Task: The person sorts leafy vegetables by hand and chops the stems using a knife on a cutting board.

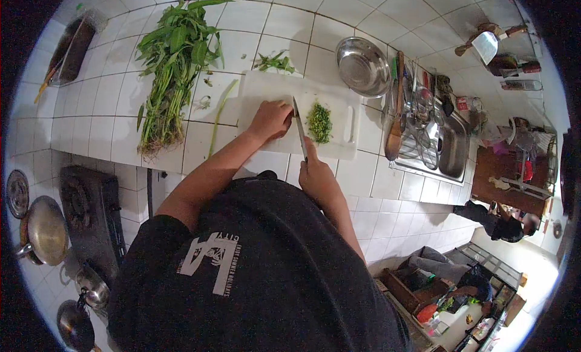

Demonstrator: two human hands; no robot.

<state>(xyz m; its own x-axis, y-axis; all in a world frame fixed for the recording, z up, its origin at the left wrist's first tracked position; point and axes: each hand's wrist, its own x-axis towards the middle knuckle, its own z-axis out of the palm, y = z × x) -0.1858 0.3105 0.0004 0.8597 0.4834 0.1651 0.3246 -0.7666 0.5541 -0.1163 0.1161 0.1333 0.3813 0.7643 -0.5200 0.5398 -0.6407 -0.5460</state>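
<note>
My right hand (321,179) is closed around the handle of a knife (300,127), its blade pointing away from me over the white cutting board (257,88). Just left of the blade, my left hand (271,121) rests on the board with its fingers curled in; whatever they hold is hidden. A small heap of finely chopped greens (319,122) lies to the right of the knife. Some loose leaves (275,62) sit at the board's far edge. Left of the board are a single long green stem (223,117) and a large bunch of leafy greens (175,73) with roots attached.
A steel bowl (363,66) stands beyond the board's right corner. Further right, a wooden spatula (394,131) and other utensils lie by the sink (452,149). At far left are a dark tray (74,49) and a stove (91,213). Another person (499,223) is in the background.
</note>
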